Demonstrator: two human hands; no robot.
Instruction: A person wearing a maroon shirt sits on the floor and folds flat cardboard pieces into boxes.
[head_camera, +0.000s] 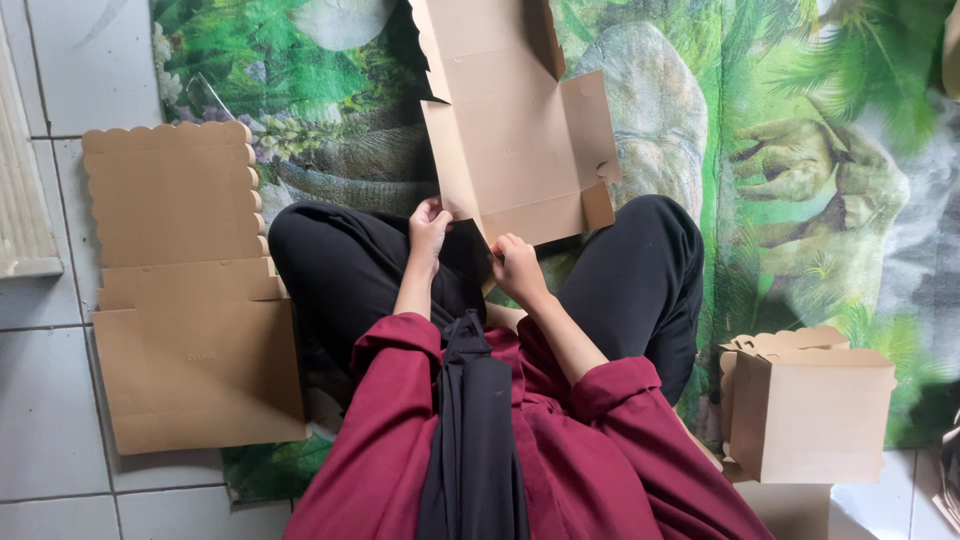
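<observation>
Person seated cross-legged on a printed jungle mat (800, 150), black trousers, maroon sleeves. Both hands work the near edge of an unfolded brown cardboard box blank (515, 120) — it lies tilted over the knees and extends toward the far edge of the mat.

Left hand (429, 228): fingers curled closed, pinching the blank's near-left corner. Right hand (517, 268): fingers bent, gripping the near edge of the blank just beside the left hand; the exact finger contact is hidden behind the knuckles.

Blank shows a scalloped left edge, creased panels and a raised side flap at its right.

At the mat's left edge, partly on the white tiled floor (50, 420) — a stack of flat blanks (190, 300), scalloped at the far end. Near the mat's right near corner stands a folded-up box (810, 410), upright, lid flaps partly open, well apart from both hands.
</observation>
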